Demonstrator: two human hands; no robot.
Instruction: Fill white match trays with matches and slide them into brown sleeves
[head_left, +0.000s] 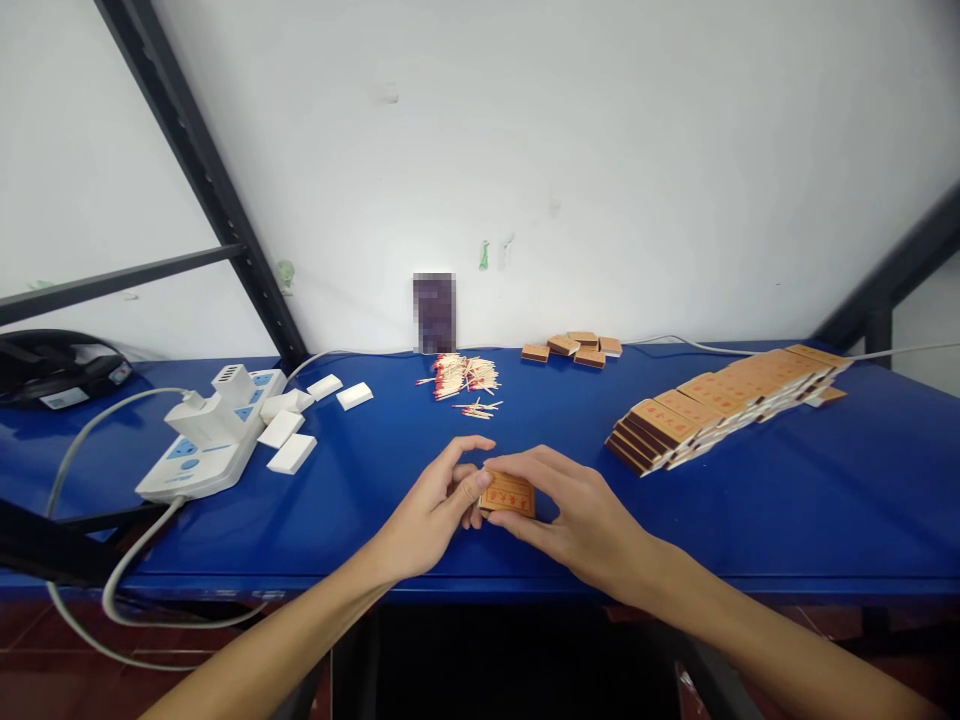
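Above the front part of the blue table, both hands meet at one small orange-brown matchbox (513, 494) with red print on its top. My right hand (581, 505) grips the box by its long sides, thumb nearest me and fingers on the far side. The thumb of my left hand (435, 510) presses on the box's left end, its other fingers curled under and behind it. Whether the inner tray is in the box is hidden by the fingers. Beyond the hands lies a heap of red-tipped matches (466, 375), with a smaller group of matches (478, 408) in front of it.
Several matchboxes (589, 356) lie near the wall. A long slanted row of stacked matchboxes (720, 395) occupies the right side. White inner trays (292, 453) and a power strip (217, 440) with cables are on the left of the blue table (787, 520). A pixelated dark object (435, 312) stands against the wall.
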